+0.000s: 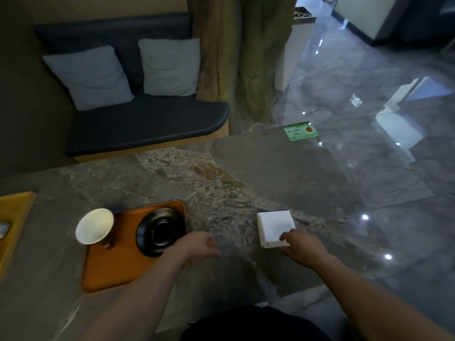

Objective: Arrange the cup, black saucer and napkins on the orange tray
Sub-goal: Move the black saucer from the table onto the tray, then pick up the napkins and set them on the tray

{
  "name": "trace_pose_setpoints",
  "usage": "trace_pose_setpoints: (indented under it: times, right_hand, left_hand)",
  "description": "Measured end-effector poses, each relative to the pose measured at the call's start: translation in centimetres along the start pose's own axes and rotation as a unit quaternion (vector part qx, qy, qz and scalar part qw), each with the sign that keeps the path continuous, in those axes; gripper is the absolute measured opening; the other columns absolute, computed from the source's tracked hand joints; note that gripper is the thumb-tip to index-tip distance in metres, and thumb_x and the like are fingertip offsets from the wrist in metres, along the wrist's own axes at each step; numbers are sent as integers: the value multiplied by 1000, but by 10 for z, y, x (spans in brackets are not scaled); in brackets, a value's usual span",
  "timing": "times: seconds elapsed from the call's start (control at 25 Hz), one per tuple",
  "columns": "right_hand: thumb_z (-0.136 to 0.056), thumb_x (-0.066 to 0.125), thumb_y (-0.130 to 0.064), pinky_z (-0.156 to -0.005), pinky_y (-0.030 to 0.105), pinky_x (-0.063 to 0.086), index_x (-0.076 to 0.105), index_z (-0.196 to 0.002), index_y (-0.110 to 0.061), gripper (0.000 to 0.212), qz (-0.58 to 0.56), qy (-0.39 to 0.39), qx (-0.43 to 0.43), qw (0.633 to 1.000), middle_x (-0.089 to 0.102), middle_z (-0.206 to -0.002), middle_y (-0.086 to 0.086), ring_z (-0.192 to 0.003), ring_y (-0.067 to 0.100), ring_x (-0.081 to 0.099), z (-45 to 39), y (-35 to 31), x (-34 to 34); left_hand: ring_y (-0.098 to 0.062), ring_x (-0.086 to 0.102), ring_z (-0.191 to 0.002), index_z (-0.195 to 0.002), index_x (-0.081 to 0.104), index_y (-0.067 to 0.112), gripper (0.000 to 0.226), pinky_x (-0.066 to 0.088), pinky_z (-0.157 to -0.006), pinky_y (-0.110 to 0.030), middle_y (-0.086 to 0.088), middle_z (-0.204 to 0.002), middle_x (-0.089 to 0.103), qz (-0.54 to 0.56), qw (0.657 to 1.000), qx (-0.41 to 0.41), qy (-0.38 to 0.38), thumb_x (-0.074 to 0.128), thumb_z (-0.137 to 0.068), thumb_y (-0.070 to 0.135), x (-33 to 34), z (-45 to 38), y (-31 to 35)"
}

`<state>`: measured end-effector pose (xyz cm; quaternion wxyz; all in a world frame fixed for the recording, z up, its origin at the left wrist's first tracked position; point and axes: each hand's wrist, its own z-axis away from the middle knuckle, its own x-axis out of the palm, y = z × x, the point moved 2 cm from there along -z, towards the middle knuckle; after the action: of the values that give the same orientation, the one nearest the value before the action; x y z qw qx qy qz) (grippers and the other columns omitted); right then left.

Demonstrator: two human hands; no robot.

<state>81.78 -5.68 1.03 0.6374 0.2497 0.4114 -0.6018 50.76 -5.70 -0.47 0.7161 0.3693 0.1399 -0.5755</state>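
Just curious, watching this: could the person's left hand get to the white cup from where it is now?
Probably yes. The left hand hangs at the right edge of the orange tray. The white cup stands at the tray's far left corner. Only the low black saucer lies between them, so the hand could likely pass over it.

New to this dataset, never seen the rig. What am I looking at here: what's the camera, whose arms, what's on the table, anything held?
There is no robot. One wide-angle camera on a person's head looks down at their bare arms. On the marble table sits an orange tray carrying a black saucer and a white cup at its far left corner. The left hand hovers by the tray's right edge, loosely curled, holding nothing. The right hand touches the near edge of a white napkin stack, which lies on the table, off the tray. Whether it is gripped is unclear.
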Motion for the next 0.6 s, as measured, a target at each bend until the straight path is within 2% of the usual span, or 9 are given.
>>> trace_pose_setpoints:
  times: [0.16,0.32,0.44,0.6]
  right_hand:
    - [-90,55,-42,-91,36,49,59,-125,-28,38,-3,17,1,1000,62,-129,2,-113,22,59,2,40,-8]
    - [-90,50,-46,-85,38,51,66,-107,-27,30,-17,13,5,1000,66,-117,2,-103,24,62,-6,64,-14]
    - [-87,53,-48,-90,39,49,60,-122,-31,39,-28,8,16,999,62,-126,3,-112,26,58,-21,74,-21]
    - [-78,60,-56,-95,44,43,39,-139,-38,67,-25,-4,15,1000,52,-137,1,-123,26,49,-46,74,-23]
  left_hand:
    - [-18,64,-100,-100,69,21,35,51,-86,-31,1,-106,71,-4,1000,-1,-6,68,-79,50,-1,-29,44]
    - [-20,64,-96,-102,70,22,37,52,-85,-33,-2,-105,70,-8,1000,-5,-3,71,-77,49,-5,-49,79]
    - [-22,64,-95,-102,68,20,41,52,-83,-35,-2,-103,70,-18,1000,9,16,74,-73,48,-10,-62,103]
    - [-24,62,-101,-113,61,21,54,50,-80,-36,-5,-116,66,-19,999,11,22,77,-69,49,-17,-81,124]
